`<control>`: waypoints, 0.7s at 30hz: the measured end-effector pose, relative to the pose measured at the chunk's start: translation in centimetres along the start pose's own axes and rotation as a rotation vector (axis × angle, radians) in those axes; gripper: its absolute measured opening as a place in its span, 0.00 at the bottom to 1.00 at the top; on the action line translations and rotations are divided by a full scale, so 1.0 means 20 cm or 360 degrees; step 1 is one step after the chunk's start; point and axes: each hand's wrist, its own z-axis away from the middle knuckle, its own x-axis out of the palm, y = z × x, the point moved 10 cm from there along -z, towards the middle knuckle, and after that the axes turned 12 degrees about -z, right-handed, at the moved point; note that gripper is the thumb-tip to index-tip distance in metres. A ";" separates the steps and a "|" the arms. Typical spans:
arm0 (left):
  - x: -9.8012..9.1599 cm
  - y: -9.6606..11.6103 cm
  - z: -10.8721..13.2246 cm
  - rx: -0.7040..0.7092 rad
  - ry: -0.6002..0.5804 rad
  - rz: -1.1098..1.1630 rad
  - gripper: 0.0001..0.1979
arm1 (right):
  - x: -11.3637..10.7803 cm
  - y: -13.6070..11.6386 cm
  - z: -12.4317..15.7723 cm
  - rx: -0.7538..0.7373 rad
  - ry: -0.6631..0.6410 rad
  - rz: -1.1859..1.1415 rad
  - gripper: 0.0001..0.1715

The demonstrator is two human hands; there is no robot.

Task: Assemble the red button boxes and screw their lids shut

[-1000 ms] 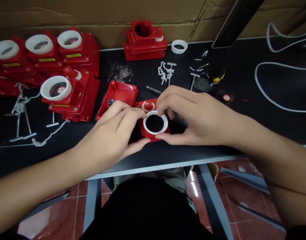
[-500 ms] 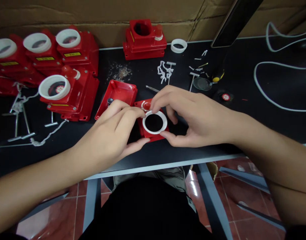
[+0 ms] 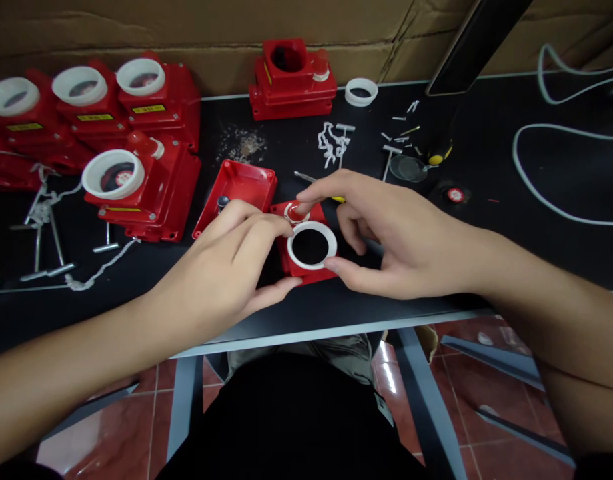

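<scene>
A red housing cover (image 3: 306, 275) lies at the front of the bench, with a white ring (image 3: 332, 257) around its dark round opening. My left hand (image 3: 231, 260) grips the cover's left side, thumb at the front edge and fingertips by the ring. My right hand (image 3: 386, 233) is open on the other side: its thumb tip touches the ring's right edge, while the index finger reaches over a small red dome (image 3: 296, 212) behind the ring. Whether that fingertip touches the dome I cannot tell. Just behind my left hand sits an open red box half (image 3: 246, 187).
Several red boxes with white rings (image 3: 151, 187) crowd the left side. At the back stand another red box (image 3: 291, 83) and a loose white ring (image 3: 361, 93). Small metal pins, clear discs (image 3: 407, 168), a yellow-black screwdriver (image 3: 439, 157) and white cable (image 3: 546, 210) lie to the right.
My right index finger has lifted off the ring's back edge and spread away from the thumb, over the red dome. My left hand keeps its grip on the cover.
</scene>
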 end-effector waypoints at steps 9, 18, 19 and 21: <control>0.00 0.01 -0.01 0.0014 0.0003 -0.0026 0.17 | -0.03 0.03 -0.01 0.0004 0.0010 -0.0132 0.29; 0.00 0.00 -0.01 0.0016 -0.0012 -0.0007 0.18 | -0.04 -0.02 -0.01 -0.0144 -0.0018 0.0087 0.17; 0.00 0.00 0.00 0.0017 -0.0011 -0.0009 0.18 | -0.05 -0.02 -0.01 -0.0168 -0.0013 0.0076 0.16; 0.00 0.00 0.00 0.0013 -0.0012 -0.0008 0.18 | -0.05 -0.04 -0.01 -0.0213 -0.0034 0.0053 0.14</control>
